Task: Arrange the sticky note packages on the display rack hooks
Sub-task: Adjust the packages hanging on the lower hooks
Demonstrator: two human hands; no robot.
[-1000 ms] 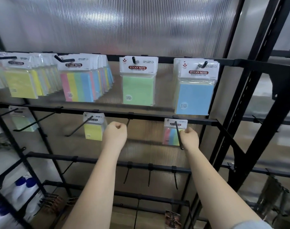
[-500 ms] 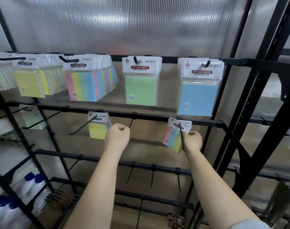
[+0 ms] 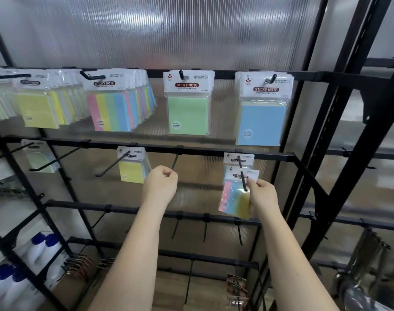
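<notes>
My right hand [image 3: 262,194] pinches a multicolour package [image 3: 236,198] at its hook [image 3: 242,176]; left hand [image 3: 161,186] fisted, empty. Next, I'd judge: slide it back.

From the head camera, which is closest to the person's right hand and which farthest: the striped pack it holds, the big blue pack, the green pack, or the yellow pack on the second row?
1. Striped pack: pinched in the right hand, at the second-row hook.
2. Blue pack: directly above, top row.
3. Green pack: up and to the left, top row.
4. Yellow pack: far left on the second row, beyond the left hand.
</notes>
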